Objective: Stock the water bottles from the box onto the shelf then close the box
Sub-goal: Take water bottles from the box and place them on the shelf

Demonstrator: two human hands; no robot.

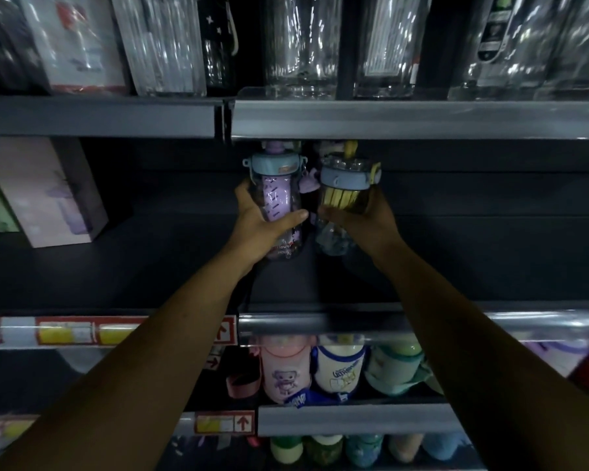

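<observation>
Left fingers [242, 190]: curled round the middle of a see-through purple plastic water bottle with a pale blue lid [279, 195], thumb across its front, so the left hand [259, 222] grips it firmly.
Right fingers [374, 198]: wrapped round a clear plastic water bottle with a yellow inner part and a blue lid band [346, 193]; the right hand [364, 220] holds it from the side and below.
Bottles: both upright, just beside each other, lids close under the grey metal edge of the upper shelf [405, 119]. Whether their bases already rest on the board cannot be told.
Target shelf: a dark middle shelf [473, 253], with both arms reaching over its grey front rail [422, 322] to the back of it.
Done so far: these two bottles are the only water bottles seen on this shelf, and both are in hand, not yet released.
Left to do: by my judgement, most of the task. They have to be set down and let go, any further bottles fetched, and the box closed.
Box: not in view, so its contents and flaps cannot be judged.
Around: a pale pink cardboard carton [48, 192] stands at the left of the shelf, wrapped glassware [300, 45] fills the shelf above, and children's printed drinking bottles [286, 372] fill the one below.
</observation>
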